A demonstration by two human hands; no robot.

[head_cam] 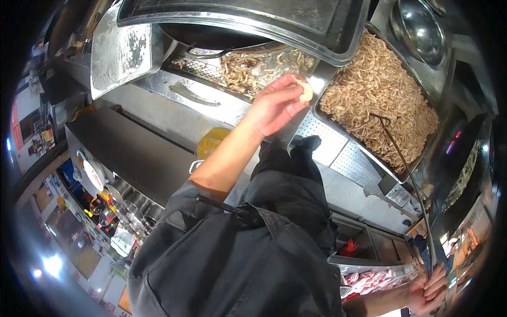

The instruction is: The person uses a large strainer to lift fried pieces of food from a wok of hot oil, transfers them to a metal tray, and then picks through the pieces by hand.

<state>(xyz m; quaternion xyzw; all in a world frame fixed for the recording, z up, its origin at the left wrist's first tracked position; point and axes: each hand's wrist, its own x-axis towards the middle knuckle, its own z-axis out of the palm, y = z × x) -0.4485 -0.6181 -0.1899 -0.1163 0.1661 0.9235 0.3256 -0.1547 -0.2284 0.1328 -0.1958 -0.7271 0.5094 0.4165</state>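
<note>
My left hand pinches a pale, crescent-shaped piece of food between thumb and fingers. It hangs over the edge of the steel counter, beside a large metal tray. Heaped in that tray are many browned, curled strips of food, probably meat. At the lower right, my right hand grips the end of a long thin metal rod. The rod's hooked tip lies on the heaped strips.
A perforated tray holds loose brown scraps behind my left hand. Above it hang a large metal tray and a dark pan. A steel bowl and black wok stand right. Raw pink meat lies low right; a person stands beyond.
</note>
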